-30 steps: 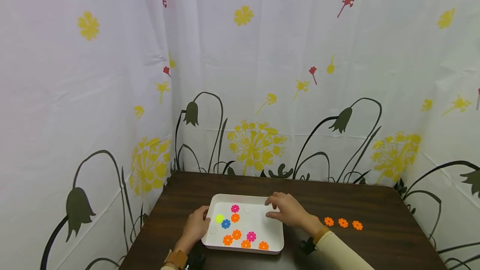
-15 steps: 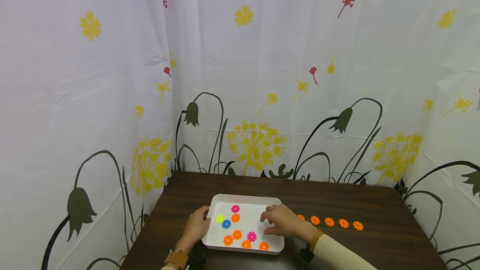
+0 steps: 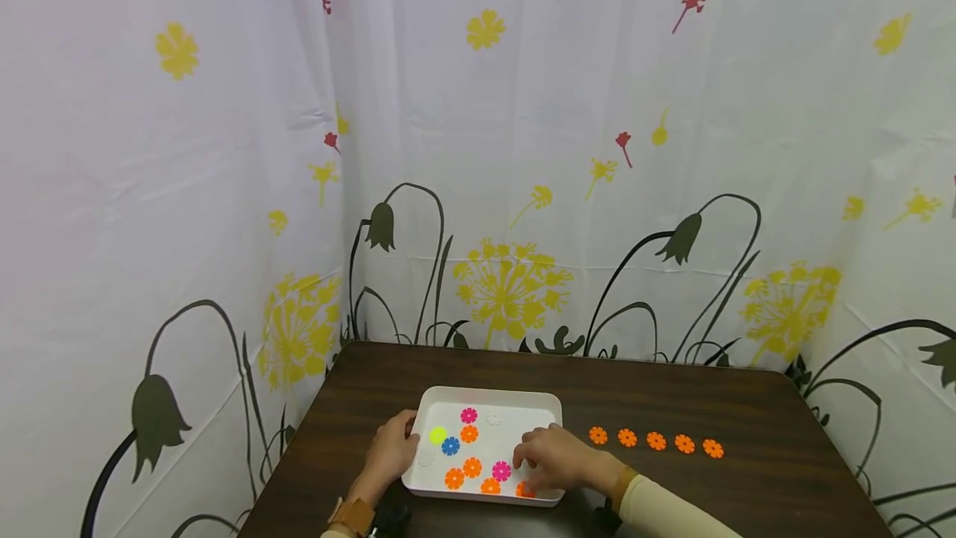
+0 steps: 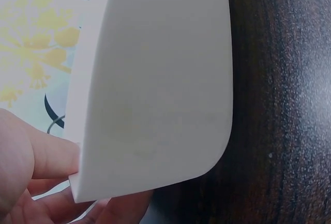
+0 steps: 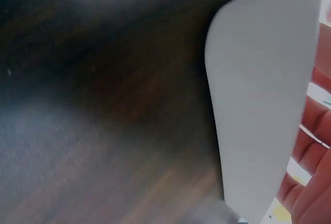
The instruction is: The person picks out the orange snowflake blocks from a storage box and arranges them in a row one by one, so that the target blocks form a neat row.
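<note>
flower-shaped discs are lying scattered in a white tray, and 5 orange discs are forming a row on the table to its right. the left hand is gripping the tray's left rim. the right hand is reaching over the tray's right side, beside a pink disc; whether its bent fingers are grasping anything, i cannot tell.

Your head view looks forward and down, from well back, over the dark wood-grain table to the flower-print curtain. Each wrist view faces an outer wall of the white tray close up, at opposite ends; all three share tray and table.
</note>
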Tool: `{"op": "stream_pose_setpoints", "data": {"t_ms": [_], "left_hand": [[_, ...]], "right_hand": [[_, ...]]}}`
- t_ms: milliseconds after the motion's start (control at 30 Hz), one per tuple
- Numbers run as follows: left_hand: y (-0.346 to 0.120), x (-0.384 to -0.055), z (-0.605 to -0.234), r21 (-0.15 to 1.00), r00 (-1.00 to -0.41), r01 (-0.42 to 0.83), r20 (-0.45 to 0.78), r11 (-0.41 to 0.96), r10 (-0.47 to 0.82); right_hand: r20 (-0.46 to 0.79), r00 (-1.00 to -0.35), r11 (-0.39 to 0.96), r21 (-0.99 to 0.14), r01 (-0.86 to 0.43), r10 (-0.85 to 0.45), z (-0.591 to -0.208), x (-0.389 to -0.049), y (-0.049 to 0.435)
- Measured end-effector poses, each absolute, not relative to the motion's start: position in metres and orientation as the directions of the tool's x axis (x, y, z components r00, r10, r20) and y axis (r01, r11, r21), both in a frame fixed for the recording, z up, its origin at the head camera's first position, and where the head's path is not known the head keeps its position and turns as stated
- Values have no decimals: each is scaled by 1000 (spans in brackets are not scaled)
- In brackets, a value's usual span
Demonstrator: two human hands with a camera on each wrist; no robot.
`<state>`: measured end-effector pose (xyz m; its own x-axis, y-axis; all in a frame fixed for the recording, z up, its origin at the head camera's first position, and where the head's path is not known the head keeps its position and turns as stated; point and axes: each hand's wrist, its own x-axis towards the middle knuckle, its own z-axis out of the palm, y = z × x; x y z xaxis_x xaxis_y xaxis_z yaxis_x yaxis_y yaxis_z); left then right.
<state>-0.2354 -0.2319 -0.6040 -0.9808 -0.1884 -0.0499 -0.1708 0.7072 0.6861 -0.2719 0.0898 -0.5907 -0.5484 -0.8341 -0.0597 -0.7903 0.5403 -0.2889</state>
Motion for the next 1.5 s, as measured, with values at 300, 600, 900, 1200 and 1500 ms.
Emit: {"op": "stream_pose_setpoints", "data": {"t_ms": [300, 600, 900, 1200, 1500], "left_hand": [[-230, -234, -602, 691, -980, -173, -52, 702, -191], [-229, -236, -601, 688, -980, -176, -55, 705, -191], [-230, -239, -601, 686, -981, -177, -62, 706, -185], [-230, -239, -602, 691, -986, -153, -54, 706, -160], [-230, -236, -601, 700, -986, -144, -43, 700, -160]], "right_hand": [[-45, -523, 518, -223, -825, -851, -595, -263, 88], [-44, -516, 512, -232, -827, -855, -595, -261, 86], [-85, -515, 518, -260, -815, -853, -596, -262, 84], [-18, -521, 491, -365, -791, -853, -587, -271, 91], [78, -684, 579, -469, -667, -725, -561, -278, 115]]}}
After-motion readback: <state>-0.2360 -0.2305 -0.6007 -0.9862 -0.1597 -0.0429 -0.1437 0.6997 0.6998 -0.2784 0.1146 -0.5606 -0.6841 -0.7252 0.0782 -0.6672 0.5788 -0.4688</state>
